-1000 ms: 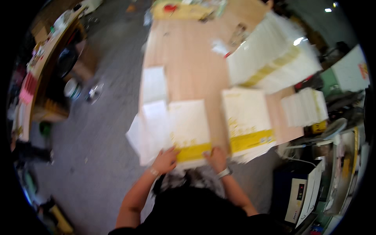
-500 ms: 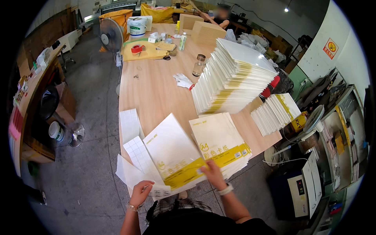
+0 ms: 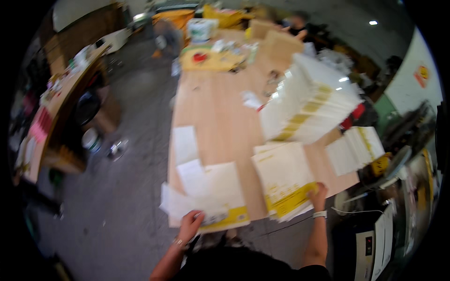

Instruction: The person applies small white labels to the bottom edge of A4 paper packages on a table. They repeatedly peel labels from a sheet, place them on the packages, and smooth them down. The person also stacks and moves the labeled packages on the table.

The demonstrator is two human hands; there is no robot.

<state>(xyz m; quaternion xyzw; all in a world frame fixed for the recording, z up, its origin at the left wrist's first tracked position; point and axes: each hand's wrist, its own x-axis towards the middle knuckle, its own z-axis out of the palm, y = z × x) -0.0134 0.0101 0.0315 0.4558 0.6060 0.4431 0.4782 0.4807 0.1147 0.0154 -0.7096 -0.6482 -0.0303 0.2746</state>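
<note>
Touching edges: left hand (image 3: 191,224), sheet (image 3: 186,204) | right hand (image 3: 318,194), stack (image 3: 285,168) | tabletop (image 3: 253,194) between (bare)

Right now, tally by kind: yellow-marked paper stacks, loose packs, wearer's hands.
Tall stack: 1
Smaller stacks: 2
Pack showing by left hand: 1
Hands, left and right: 2
Total: 6

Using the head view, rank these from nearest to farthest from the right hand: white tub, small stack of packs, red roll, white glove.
From the right hand:
1. Small stack of packs, on the right side of the table.
2. White glove, left of the tall stack.
3. Red roll, toward the far end, left.
4. White tub, farthest back.
</note>
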